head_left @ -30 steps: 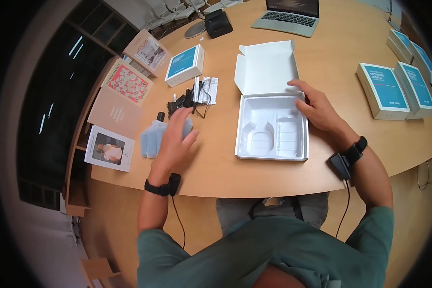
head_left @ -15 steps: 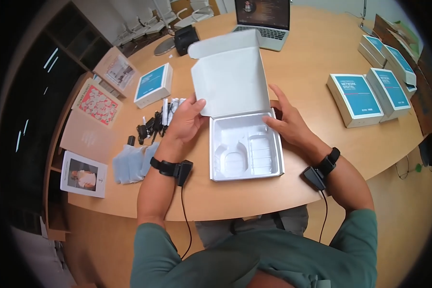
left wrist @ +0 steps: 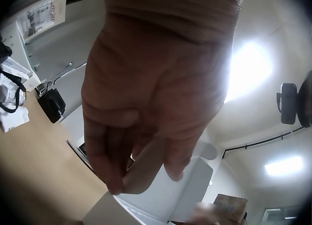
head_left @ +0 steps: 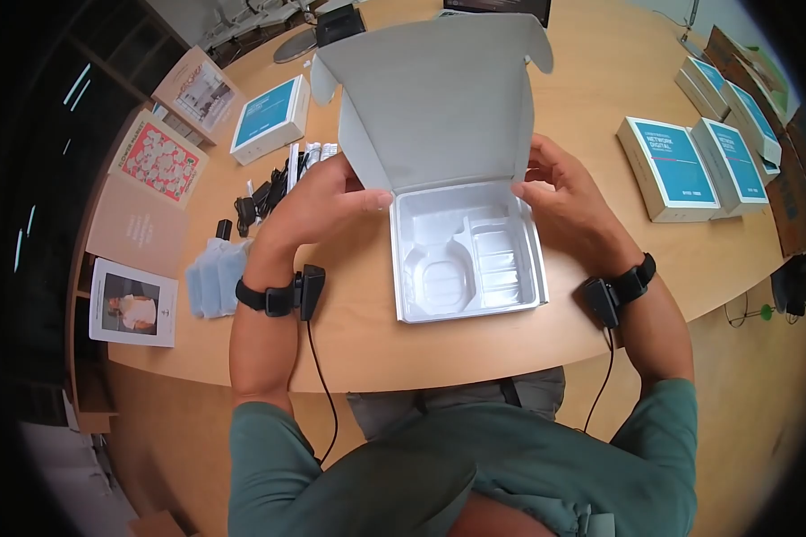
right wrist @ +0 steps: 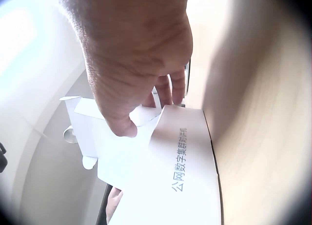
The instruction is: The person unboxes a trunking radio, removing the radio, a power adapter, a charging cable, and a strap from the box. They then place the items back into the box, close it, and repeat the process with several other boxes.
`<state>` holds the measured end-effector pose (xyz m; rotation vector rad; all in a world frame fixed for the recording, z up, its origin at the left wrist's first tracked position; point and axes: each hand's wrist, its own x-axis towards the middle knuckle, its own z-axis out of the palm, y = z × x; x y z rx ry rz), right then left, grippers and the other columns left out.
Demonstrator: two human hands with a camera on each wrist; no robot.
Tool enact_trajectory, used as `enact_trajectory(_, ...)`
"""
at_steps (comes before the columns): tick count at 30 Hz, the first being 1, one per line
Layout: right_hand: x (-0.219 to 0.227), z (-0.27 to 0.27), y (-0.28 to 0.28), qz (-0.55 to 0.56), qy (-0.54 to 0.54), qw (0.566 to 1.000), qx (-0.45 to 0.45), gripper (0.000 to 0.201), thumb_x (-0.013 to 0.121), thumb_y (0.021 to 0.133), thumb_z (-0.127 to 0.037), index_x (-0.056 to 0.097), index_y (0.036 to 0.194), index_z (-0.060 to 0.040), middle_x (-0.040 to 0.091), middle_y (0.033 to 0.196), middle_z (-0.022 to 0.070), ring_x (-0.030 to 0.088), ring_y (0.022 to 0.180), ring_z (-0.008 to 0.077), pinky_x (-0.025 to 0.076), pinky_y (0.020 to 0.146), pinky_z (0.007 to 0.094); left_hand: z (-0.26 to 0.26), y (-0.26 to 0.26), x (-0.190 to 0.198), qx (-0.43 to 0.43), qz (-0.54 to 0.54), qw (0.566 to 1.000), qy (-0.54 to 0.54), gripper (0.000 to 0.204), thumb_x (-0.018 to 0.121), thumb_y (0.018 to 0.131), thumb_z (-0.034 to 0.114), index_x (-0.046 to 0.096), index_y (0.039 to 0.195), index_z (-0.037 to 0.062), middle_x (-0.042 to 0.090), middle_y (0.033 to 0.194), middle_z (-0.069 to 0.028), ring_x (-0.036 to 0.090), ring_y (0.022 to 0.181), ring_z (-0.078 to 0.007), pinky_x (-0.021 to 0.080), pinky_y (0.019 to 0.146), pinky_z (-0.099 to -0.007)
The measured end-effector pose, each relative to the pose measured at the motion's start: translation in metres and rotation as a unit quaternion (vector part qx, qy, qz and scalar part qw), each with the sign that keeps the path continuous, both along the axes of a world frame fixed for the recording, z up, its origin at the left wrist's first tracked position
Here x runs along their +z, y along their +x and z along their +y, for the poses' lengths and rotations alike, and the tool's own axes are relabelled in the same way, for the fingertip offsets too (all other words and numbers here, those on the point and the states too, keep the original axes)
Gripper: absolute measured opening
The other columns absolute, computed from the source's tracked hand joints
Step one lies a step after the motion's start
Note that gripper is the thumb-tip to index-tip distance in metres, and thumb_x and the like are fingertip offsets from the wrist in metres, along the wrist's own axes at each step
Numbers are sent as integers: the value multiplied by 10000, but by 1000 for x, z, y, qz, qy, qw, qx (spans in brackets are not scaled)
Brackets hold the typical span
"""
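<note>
A white cardboard box [head_left: 472,314] stands on the table before me, its lid [head_left: 439,103] raised and leaning back. Inside it lies a white moulded tray [head_left: 443,285] with shaped hollows and nothing in them. My left hand [head_left: 318,204] holds the back left corner by the hinge. In the left wrist view a side flap [left wrist: 147,169] of the lid passes between thumb and fingers. At the back right corner my right hand [head_left: 571,192] grips the box, thumb inside and fingers behind. Dark printed characters mark the box's side wall [right wrist: 197,161] in the right wrist view.
Left of the box lie bluish wrapped packets [head_left: 213,285], black cables and adapters [head_left: 261,199], and a blue-topped box [head_left: 269,116]. Books [head_left: 159,158] stand along the left edge. More blue-topped boxes [head_left: 667,170] are at the right; a laptop [head_left: 501,9] is behind the lid.
My left hand has come from the packets to the box's back left corner. The lid now stands up more steeply. My right hand has stayed at the back right corner.
</note>
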<state>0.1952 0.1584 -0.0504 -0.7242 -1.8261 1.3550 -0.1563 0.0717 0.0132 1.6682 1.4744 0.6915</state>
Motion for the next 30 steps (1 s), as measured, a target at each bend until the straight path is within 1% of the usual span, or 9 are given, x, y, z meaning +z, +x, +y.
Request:
enact_trajectory(4,5,2,6,-30,-21,999,26,576,714,958,0,589,1519,-37,714,1406,105,670,1307,216,527,1098,375,-2,-2,-10,6,50,999,16,478,901,911,266,736,1231,-49,757,1060,-67,670,968,-144,556,905,-339)
enact_trajectory(6,3,3,5,-25,-26,999,32,568,716,953,8,593,1506,-33,705,1419,105,669,1310,218,529,1104,383,0,-3,-20,8,79,995,54,524,898,903,256,700,1266,-67,808,1026,-175,760,919,-240,599,875,-368)
enact_trajectory(10,-11,10,5,-25,15,999,-20,567,701,942,30,594,1495,-33,693,1438,98,661,1331,229,530,1135,414,1,15,-32,39,42,994,97,469,895,906,207,705,1244,-57,808,1004,-176,753,867,-242,598,848,-368)
enact_trajectory(12,-12,13,7,-22,22,999,-32,571,693,942,33,593,1499,-36,695,1433,95,659,1337,233,527,1146,424,2,20,-32,46,86,988,120,282,861,952,97,754,1178,-32,797,1036,-84,709,938,-141,576,884,-327)
enact_trajectory(19,3,8,9,-55,-2,998,-7,526,625,969,22,621,1494,-23,709,1392,83,662,1296,196,575,1094,391,-1,31,-28,77,74,987,121,295,885,930,117,757,1151,-31,791,969,-72,694,858,-140,575,829,-330)
enact_trajectory(21,3,8,10,-60,-8,998,-5,521,608,970,25,630,1488,-22,716,1377,82,669,1273,185,583,1083,381,-3,34,-25,80,108,986,99,441,883,926,131,680,1280,-38,807,1006,-163,761,867,-236,597,844,-370)
enact_trajectory(27,3,10,11,-56,-11,998,10,529,603,965,15,637,1491,-18,729,1347,88,677,1249,185,575,1082,368,-5,37,-24,67,144,982,104,463,880,932,136,669,1308,-35,815,1051,-173,778,911,-287,600,870,-389)
enact_trajectory(28,0,13,13,-71,-14,997,18,539,609,956,12,636,1494,-18,729,1351,89,676,1257,194,563,1090,367,-5,36,-26,67,143,982,104,463,880,932,136,669,1308,-35,815,1051,-173,778,911,-287,600,870,-389)
enact_trajectory(30,3,10,14,-86,-17,996,26,550,616,948,8,635,1497,-18,729,1355,90,675,1265,202,550,1098,366,-6,31,-35,59,140,979,133,363,910,905,133,725,1184,-7,745,933,-77,659,819,-187,556,786,-343)
